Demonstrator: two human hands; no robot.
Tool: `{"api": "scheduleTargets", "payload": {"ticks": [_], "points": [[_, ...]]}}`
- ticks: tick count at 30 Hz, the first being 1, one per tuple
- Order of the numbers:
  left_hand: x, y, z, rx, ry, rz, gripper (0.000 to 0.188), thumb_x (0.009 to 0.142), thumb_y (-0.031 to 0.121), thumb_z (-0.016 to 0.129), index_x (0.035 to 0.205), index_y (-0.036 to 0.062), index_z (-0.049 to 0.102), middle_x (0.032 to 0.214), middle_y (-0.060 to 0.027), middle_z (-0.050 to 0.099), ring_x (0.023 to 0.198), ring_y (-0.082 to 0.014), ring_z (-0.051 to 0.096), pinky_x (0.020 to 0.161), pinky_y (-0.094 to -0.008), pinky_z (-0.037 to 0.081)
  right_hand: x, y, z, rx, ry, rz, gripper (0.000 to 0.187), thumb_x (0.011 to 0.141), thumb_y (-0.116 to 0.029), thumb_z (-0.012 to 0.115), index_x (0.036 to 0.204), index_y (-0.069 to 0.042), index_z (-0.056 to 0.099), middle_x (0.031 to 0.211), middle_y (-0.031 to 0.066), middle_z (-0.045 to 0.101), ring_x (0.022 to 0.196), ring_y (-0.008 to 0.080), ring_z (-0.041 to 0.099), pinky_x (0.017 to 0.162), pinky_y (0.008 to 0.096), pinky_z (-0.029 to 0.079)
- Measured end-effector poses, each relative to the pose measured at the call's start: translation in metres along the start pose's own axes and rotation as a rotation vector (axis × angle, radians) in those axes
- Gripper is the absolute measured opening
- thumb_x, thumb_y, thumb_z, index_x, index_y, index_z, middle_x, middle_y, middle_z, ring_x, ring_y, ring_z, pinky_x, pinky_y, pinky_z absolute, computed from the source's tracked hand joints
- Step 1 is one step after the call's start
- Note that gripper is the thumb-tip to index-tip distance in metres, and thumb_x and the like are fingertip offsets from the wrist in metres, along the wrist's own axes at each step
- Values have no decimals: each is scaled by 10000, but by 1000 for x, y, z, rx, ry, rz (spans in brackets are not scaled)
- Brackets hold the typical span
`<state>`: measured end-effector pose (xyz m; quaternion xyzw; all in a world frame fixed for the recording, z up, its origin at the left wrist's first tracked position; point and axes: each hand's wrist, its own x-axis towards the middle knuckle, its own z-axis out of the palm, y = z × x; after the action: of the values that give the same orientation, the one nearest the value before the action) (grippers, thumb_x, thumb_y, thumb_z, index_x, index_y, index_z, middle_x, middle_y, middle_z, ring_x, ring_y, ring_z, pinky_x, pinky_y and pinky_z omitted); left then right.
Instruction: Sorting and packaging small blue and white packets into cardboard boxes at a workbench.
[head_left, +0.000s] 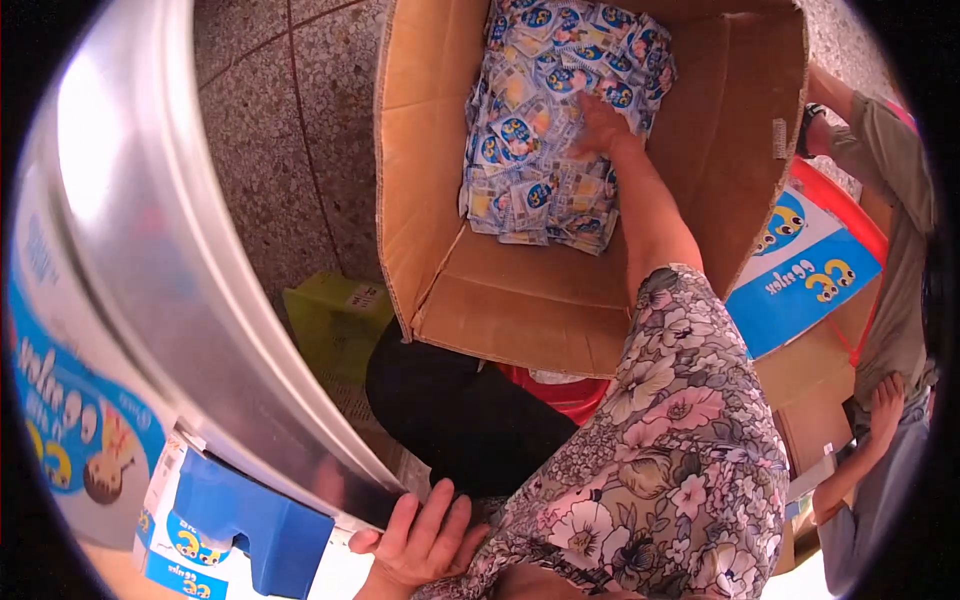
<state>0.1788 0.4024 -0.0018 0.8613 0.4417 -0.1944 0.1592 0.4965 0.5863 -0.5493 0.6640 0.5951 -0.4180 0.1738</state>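
Note:
A deep brown cardboard box (520, 300) stands open before me, holding a heap of small printed packets (540, 130) in clear, blue and yellow wrap. Over the right part of the heap, my right hand (607, 128) reaches down with its fingers apart, touching the packets; nothing shows in its grasp. My left hand (430, 540) lies at the lower end of a shiny metal rim (250, 330), fingers stretched out. No object is seen in it.
Left stands a blue plastic holder (265, 520) beside a printed carton (180, 570). A green crate (345, 325) is on the speckled floor (290, 120). At right are a blue-and-white printed box (800, 270) with red edging and another person (875, 330), whose hand hangs near brown cartons.

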Motion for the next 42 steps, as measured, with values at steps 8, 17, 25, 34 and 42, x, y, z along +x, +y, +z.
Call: {"api": "scheduleTargets", "payload": {"ticks": [8,17,25,34,42], "points": [[0,3,3,-26,-15,-20,334,774,457,737,1012,223,717,1181,25,688,1333,-286,375,1159,-519,-72,-29,-18,41,12,-46,-111,1240,435,-569,918,1460,-117,387,1493,165,364,1422,356,291,1075,576,327],[7,1,-1,30,-33,40,335,773,434,762,1037,234,713,1162,48,694,1309,-265,395,1165,-449,113,-67,-77,71,-78,13,-132,1330,356,-613,887,1457,-88,358,1487,147,381,1399,308,331,1048,590,336],[15,3,-6,69,-29,28,205,826,371,687,992,256,724,1148,59,697,1271,-218,413,1117,-437,109,-76,-105,114,4,109,-338,975,518,-427,870,1314,-7,495,1329,180,545,1222,343,524,1011,434,449],[13,2,-2,34,20,-46,275,794,430,708,999,247,713,1129,69,707,1248,-188,477,1079,-435,103,-75,-121,104,157,-68,-155,692,579,-334,843,1145,-47,569,1082,136,657,1084,299,602,855,431,531],[7,1,1,30,30,-3,198,859,382,635,977,253,728,1129,67,709,1226,-191,496,1143,-500,-38,-62,-131,133,-140,64,-171,814,585,-366,849,1267,-63,525,1191,108,620,1134,306,582,894,478,513]]}}
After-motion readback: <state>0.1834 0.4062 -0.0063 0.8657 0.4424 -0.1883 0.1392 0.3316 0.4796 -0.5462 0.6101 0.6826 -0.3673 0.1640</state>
